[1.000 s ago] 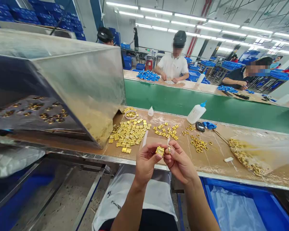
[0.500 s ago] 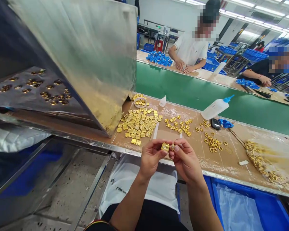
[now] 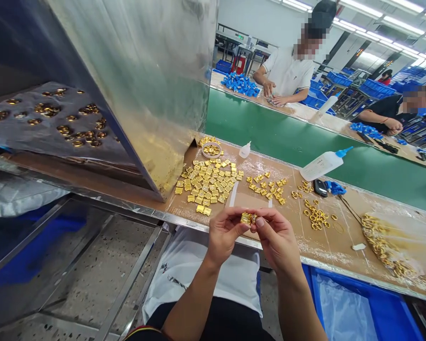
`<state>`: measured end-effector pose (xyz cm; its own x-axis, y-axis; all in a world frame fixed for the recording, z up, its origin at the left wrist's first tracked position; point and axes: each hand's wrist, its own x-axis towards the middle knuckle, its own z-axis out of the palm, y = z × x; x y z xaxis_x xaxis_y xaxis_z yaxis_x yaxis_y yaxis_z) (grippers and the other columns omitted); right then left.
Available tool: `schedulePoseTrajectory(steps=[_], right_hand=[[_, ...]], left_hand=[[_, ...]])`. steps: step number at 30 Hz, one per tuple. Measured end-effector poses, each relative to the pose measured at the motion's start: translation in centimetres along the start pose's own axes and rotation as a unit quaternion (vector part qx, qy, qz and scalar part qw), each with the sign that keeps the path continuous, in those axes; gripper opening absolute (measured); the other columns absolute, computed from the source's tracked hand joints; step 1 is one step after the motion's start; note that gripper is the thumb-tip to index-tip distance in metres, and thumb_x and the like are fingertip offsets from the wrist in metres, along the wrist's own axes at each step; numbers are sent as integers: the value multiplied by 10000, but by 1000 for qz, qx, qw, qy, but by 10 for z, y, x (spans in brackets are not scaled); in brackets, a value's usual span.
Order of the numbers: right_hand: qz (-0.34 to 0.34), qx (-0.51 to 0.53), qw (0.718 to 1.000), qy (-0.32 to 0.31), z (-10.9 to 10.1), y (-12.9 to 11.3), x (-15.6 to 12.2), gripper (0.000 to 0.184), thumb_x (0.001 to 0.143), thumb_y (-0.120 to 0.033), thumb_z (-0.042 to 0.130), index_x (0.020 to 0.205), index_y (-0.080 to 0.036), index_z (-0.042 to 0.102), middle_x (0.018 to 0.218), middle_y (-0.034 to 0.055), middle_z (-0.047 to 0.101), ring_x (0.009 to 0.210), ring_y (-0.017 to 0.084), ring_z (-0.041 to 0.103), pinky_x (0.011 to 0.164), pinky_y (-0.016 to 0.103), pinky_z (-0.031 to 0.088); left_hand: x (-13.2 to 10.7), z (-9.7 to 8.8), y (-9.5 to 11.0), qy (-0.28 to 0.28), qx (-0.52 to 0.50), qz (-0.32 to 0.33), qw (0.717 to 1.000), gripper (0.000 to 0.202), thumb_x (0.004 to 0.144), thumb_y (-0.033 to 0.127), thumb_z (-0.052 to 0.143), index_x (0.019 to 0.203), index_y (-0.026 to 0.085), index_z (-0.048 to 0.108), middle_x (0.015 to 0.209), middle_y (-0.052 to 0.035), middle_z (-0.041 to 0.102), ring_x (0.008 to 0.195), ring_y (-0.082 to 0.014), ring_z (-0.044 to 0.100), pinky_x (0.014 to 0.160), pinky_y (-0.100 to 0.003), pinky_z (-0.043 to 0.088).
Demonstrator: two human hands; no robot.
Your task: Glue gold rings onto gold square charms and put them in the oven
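Note:
My left hand (image 3: 224,234) pinches a small gold metal clasp (image 3: 246,218) just above the near edge of the brown workbench (image 3: 323,246). My right hand (image 3: 275,237) is closed against it, pinching a small gold ring (image 3: 254,219) at the clasp's right side. On the bench behind my hands lies a patch of several gold square plates (image 3: 208,182), a smaller scatter of gold clasps (image 3: 268,186) and several loose gold rings (image 3: 315,215).
A big foil-covered hood (image 3: 135,80) stands at the left, with gold parts on a tray (image 3: 49,118) under it. A white squeeze bottle (image 3: 323,163), a small dropper bottle (image 3: 245,150), a black object (image 3: 319,187) and a bag of gold rings (image 3: 386,241) lie on the bench. Other workers (image 3: 291,71) sit beyond the green conveyor (image 3: 270,132).
My view has dropped and swung slightly left. Both hands stay together on the clasp and ring, with the fingers shifting a little.

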<state>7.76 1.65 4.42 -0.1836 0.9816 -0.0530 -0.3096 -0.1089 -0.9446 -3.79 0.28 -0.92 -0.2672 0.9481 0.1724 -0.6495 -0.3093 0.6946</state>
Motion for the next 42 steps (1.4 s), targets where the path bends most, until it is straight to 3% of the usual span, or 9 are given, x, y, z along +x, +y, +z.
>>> schedulePoseTrajectory(steps=[4, 10, 15, 22, 26, 31, 35, 38, 42], right_hand=[[32, 35, 999, -14, -2, 0, 1, 235, 709, -373, 970, 856, -260, 826, 899, 19, 813, 640, 88, 664, 661, 209, 608], [141, 134, 979, -56, -14, 4, 6, 341, 606, -293, 1029, 899, -296, 854, 820, -18, 798, 636, 56, 685, 660, 121, 607], [173, 185, 963, -93, -23, 12, 8, 312, 653, -321, 1010, 921, -291, 855, 785, -29, 769, 617, 23, 649, 659, 67, 584], [141, 140, 978, -67, -21, 10, 5, 360, 611, -334, 1029, 926, -296, 859, 782, -30, 779, 625, 25, 674, 667, 70, 582], [97, 68, 991, -53, -18, 4, 0, 350, 628, -349, 1018, 938, -306, 859, 842, 0, 805, 645, 70, 704, 689, 158, 621], [-60, -65, 996, -13, -17, 4, -4, 242, 784, -469, 903, 916, -273, 852, 698, 7, 742, 601, 122, 679, 607, 238, 613], [-182, -203, 962, 23, -18, -7, -4, 213, 880, -454, 812, 811, -253, 828, 764, 33, 737, 641, 141, 673, 586, 252, 585], [-182, -267, 946, 11, -18, -19, -4, 205, 890, -434, 800, 816, -245, 830, 794, 55, 764, 687, 164, 698, 612, 268, 591], [-125, -263, 957, -8, -18, -30, -5, 228, 871, -464, 813, 902, -239, 830, 738, 38, 768, 631, 160, 709, 594, 270, 608]], left_hand=[[1, 2, -1, 1, 0, 31, 1000, 282, 746, 300, 937, 979, 201, 814, 907, -60, 849, 761, -163, 795, 695, -224, 650], [-3, 2, -2, 1, 8, 29, 1000, 283, 764, 333, 925, 984, 208, 800, 983, -89, 853, 853, -206, 820, 781, -277, 669], [-4, 0, -2, -10, 20, 34, 999, 286, 775, 352, 918, 990, 206, 797, 965, -85, 852, 843, -191, 814, 780, -255, 654], [0, -3, -2, -30, 26, 45, 998, 279, 772, 323, 922, 1002, 210, 810, 954, -78, 853, 818, -179, 815, 750, -233, 655], [-1, -3, -2, -35, 41, 52, 997, 290, 787, 349, 908, 1016, 203, 806, 967, -88, 849, 842, -201, 816, 746, -252, 653], [-2, -1, 0, -22, 107, 81, 991, 246, 802, 309, 897, 1009, 204, 813, 956, -79, 846, 839, -175, 798, 750, -224, 629], [-3, 1, -1, -21, 116, 63, 991, 255, 807, 334, 891, 1006, 197, 811, 955, -83, 846, 820, -173, 793, 754, -235, 636], [-5, 2, -3, -19, 119, 37, 992, 280, 811, 359, 885, 1017, 186, 809, 976, -96, 844, 847, -187, 799, 776, -250, 647], [-6, 1, -4, -18, 135, 37, 990, 266, 819, 334, 880, 1034, 192, 812, 990, -89, 843, 850, -166, 789, 800, -227, 637]])
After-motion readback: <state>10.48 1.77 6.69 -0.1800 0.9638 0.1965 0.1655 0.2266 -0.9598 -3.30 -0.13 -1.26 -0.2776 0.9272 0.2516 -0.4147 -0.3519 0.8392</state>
